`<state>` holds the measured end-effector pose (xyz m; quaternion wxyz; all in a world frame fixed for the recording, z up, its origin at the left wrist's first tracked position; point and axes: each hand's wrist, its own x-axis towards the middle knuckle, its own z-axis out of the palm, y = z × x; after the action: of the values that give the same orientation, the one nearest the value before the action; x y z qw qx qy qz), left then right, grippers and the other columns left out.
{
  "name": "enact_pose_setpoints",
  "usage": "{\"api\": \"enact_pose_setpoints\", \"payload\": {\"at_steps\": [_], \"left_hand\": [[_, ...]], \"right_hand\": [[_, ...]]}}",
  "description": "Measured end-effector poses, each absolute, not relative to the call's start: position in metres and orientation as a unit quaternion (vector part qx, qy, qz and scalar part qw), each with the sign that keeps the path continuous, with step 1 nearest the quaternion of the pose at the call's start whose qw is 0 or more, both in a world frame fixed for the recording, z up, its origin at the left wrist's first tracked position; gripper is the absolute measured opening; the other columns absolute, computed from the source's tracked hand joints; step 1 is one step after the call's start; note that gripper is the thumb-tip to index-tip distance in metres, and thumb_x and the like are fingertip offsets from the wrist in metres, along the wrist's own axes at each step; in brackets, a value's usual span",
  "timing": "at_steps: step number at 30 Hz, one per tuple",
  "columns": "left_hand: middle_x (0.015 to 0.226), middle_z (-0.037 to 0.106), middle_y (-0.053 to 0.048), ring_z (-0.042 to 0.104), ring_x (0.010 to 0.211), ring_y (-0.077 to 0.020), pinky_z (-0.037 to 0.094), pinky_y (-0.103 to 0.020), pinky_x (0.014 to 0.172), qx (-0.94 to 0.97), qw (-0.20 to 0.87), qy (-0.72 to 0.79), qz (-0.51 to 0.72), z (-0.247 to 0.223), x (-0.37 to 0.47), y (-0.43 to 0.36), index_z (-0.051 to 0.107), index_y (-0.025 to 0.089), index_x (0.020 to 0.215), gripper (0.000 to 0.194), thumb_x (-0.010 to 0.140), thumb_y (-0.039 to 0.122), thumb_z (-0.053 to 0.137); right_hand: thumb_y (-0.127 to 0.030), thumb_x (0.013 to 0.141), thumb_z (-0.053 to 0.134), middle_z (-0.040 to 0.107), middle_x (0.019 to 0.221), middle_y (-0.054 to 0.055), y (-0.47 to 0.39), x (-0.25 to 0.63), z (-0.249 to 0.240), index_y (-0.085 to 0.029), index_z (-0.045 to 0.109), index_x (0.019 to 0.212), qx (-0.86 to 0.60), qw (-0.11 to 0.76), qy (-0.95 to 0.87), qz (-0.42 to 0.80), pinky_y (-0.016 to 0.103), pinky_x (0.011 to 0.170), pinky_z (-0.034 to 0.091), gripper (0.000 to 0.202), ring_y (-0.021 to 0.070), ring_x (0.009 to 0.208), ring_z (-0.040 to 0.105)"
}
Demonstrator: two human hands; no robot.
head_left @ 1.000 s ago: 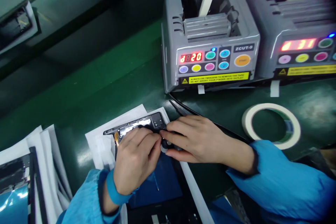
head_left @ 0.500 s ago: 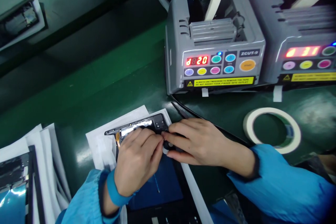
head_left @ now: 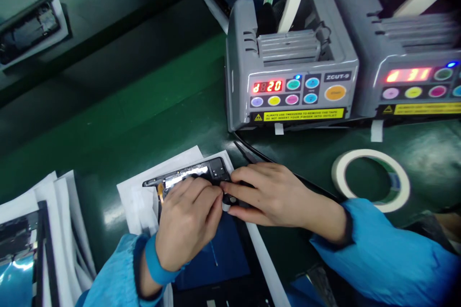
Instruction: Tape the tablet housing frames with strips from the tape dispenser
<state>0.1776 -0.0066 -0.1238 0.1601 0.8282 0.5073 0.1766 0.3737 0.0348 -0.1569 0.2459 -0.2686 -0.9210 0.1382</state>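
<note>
An opened tablet with a dark frame and a blue inner panel lies on white sheets in front of me. Both hands meet at its upper right corner. My left hand has its fingers curled and pinched, and the tips are largely hidden, so what they hold cannot be made out. My right hand is closed, with thumb and fingers around a small dark round part that has a whitish piece at its lower edge. An orange flex cable shows left of my left hand.
Two grey tape dispensers stand at the back right, tape tabs sticking out. A white tape roll lies right of my hand. Tweezers and a black cable lie close behind it. Another tablet on white sheets sits left.
The view has shifted slightly. My hands stay at the same corner of the tablet, with barely any finger movement.
</note>
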Motion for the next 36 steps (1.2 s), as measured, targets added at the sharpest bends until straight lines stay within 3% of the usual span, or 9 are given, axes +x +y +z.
{"api": "enact_pose_setpoints", "payload": {"at_steps": [36], "left_hand": [[0.076,0.061,-0.004,0.058,0.072,-0.0173,0.049,-0.033,0.067,0.83,0.15,0.506,0.179,-0.1234,0.1777,-0.0059,0.062,0.016,0.083,0.01,0.086,0.016,0.053]], "right_hand": [[-0.041,0.093,0.046,0.062,0.082,0.003,0.0358,0.3736,-0.1567,-0.016,0.065,0.099,-0.261,0.245,-0.915,0.184,0.029,0.06,0.044,0.031,0.0142,0.068,0.057]]}}
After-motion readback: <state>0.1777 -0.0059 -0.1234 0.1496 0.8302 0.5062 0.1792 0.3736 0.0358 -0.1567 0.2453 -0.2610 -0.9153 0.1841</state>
